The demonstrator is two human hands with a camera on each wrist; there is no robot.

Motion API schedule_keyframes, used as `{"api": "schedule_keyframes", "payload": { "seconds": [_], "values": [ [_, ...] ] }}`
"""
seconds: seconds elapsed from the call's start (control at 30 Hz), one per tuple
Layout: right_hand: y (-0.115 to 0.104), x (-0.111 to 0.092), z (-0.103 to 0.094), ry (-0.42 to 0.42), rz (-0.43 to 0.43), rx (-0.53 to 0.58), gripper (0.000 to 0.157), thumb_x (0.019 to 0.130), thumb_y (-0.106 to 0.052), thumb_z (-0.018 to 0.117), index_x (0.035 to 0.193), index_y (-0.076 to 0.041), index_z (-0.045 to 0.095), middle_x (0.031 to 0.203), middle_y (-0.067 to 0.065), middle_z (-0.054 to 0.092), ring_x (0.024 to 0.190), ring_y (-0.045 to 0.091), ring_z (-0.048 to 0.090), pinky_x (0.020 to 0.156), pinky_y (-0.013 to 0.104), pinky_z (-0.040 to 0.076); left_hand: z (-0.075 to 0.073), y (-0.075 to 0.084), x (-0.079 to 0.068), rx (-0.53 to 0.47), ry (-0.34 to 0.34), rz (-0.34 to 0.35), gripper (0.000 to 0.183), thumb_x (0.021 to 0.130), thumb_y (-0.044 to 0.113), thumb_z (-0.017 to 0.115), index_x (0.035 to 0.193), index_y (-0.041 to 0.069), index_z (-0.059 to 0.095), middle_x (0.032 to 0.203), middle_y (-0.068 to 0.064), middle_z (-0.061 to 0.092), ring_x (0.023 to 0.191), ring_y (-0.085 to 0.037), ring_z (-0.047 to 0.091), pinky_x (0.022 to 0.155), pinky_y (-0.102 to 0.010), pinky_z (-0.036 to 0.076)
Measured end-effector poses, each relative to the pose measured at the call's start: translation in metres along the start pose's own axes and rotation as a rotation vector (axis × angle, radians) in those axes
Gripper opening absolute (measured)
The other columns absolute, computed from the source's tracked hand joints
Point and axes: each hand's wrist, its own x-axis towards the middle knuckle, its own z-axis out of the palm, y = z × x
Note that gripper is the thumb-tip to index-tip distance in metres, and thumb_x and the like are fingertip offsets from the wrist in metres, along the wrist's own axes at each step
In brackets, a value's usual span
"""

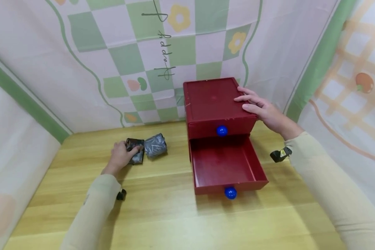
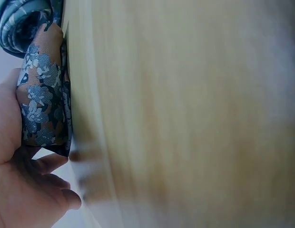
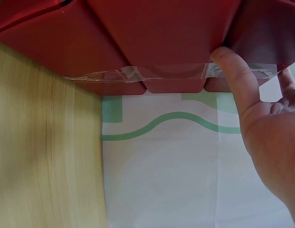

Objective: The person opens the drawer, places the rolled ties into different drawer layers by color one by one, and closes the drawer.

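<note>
My left hand holds a dark rolled necktie between thumb and fingers, low at the left of the wooden table. The left wrist view shows its brown and blue floral cloth. Just to its right lies a second rolled necktie, grey-blue with pale lines. A dark red drawer cabinet stands right of centre. Its lower drawer is pulled out with nothing inside; the upper one is closed. On the cabinet's top right edge rests my right hand, fingers extended, thumb against the side.
Blue round knobs stick out from the drawer fronts. Clear tape runs along the cabinet's side. Behind the table hangs a green-and-white checked cloth, with more patterned cloth on both sides.
</note>
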Motion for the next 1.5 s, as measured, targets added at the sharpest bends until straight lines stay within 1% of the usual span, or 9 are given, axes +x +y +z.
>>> {"api": "schedule_keyframes", "payload": {
  "seconds": [0.13, 0.3, 0.53, 0.77, 0.9, 1.13, 1.23, 1.33, 1.5],
  "values": [
    [0.001, -0.002, 0.000, -0.003, -0.003, 0.000, 0.035, 0.107, -0.015, 0.050, 0.140, -0.008, 0.060, 0.167, -0.004, 0.019, 0.151, 0.019, 0.014, 0.091, 0.020, 0.051, 0.000, 0.003, -0.001, -0.019, 0.004, -0.016, 0.056, 0.101, 0.042, 0.060, 0.117, -0.010, 0.053, 0.114, -0.030, 0.053, 0.103, -0.044, 0.053, 0.087, -0.055, 0.050],
    [0.000, -0.002, 0.000, -0.001, -0.004, -0.005, 0.036, 0.107, -0.016, 0.050, 0.141, -0.008, 0.059, 0.167, -0.005, 0.019, 0.150, 0.018, 0.014, 0.091, 0.020, 0.051, -0.003, 0.008, 0.000, -0.067, -0.023, -0.009, 0.055, 0.101, 0.035, 0.063, 0.122, -0.014, 0.049, 0.105, -0.026, 0.059, 0.086, -0.031, 0.062, 0.071, -0.038, 0.057],
    [0.000, -0.002, -0.002, -0.006, 0.001, -0.016, 0.036, 0.107, -0.018, 0.050, 0.141, -0.007, 0.058, 0.167, -0.007, 0.019, 0.150, 0.017, 0.015, 0.090, 0.020, 0.052, -0.007, 0.011, 0.000, -0.019, -0.049, -0.040, 0.061, 0.101, 0.039, 0.062, 0.129, -0.013, 0.046, 0.110, -0.027, 0.059, 0.092, -0.032, 0.061, 0.076, -0.040, 0.056],
    [0.000, -0.001, -0.001, -0.005, 0.000, -0.013, 0.036, 0.107, -0.017, 0.050, 0.141, -0.008, 0.058, 0.167, -0.006, 0.019, 0.150, 0.018, 0.014, 0.091, 0.020, 0.051, -0.008, 0.014, -0.002, 0.063, 0.035, 0.011, 0.060, 0.098, 0.040, 0.066, 0.129, -0.008, 0.049, 0.107, -0.025, 0.062, 0.089, -0.033, 0.061, 0.072, -0.042, 0.055],
    [-0.001, -0.001, 0.000, -0.006, -0.007, -0.004, 0.036, 0.107, -0.016, 0.050, 0.141, -0.008, 0.059, 0.167, -0.005, 0.019, 0.151, 0.018, 0.013, 0.091, 0.020, 0.051, -0.009, 0.017, -0.004, 0.034, 0.063, 0.020, 0.057, 0.097, 0.037, 0.069, 0.127, -0.008, 0.050, 0.106, -0.025, 0.062, 0.087, -0.032, 0.061, 0.068, -0.038, 0.055],
    [0.001, -0.001, -0.001, -0.010, -0.010, 0.006, 0.035, 0.107, -0.015, 0.050, 0.140, -0.009, 0.060, 0.167, -0.004, 0.019, 0.150, 0.019, 0.013, 0.092, 0.020, 0.051, -0.010, 0.018, -0.006, 0.017, 0.077, 0.023, 0.058, 0.097, 0.035, 0.070, 0.129, -0.008, 0.049, 0.109, -0.026, 0.063, 0.092, -0.034, 0.062, 0.073, -0.040, 0.056],
    [0.001, -0.001, -0.002, -0.012, -0.014, 0.012, 0.035, 0.107, -0.014, 0.050, 0.140, -0.009, 0.060, 0.167, -0.004, 0.018, 0.151, 0.019, 0.011, 0.092, 0.020, 0.051, -0.010, 0.017, -0.005, 0.015, 0.085, 0.032, 0.057, 0.097, 0.034, 0.070, 0.128, -0.008, 0.050, 0.107, -0.026, 0.063, 0.089, -0.033, 0.062, 0.071, -0.040, 0.056],
    [0.001, 0.000, -0.001, -0.012, -0.024, 0.023, 0.035, 0.107, -0.014, 0.050, 0.140, -0.009, 0.060, 0.167, -0.002, 0.017, 0.151, 0.020, 0.011, 0.091, 0.021, 0.051, -0.011, 0.017, -0.005, 0.005, 0.113, 0.036, 0.057, 0.096, 0.035, 0.071, 0.128, -0.008, 0.051, 0.106, -0.025, 0.063, 0.088, -0.033, 0.062, 0.071, -0.041, 0.055],
    [0.001, 0.000, 0.000, -0.006, -0.030, 0.030, 0.034, 0.107, -0.012, 0.050, 0.139, -0.007, 0.061, 0.167, -0.001, 0.018, 0.152, 0.020, 0.011, 0.092, 0.020, 0.051, -0.012, 0.015, -0.005, -0.001, 0.164, 0.032, 0.058, 0.095, 0.038, 0.072, 0.128, -0.005, 0.052, 0.109, -0.025, 0.064, 0.094, -0.036, 0.061, 0.077, -0.046, 0.054]
  ]
}}
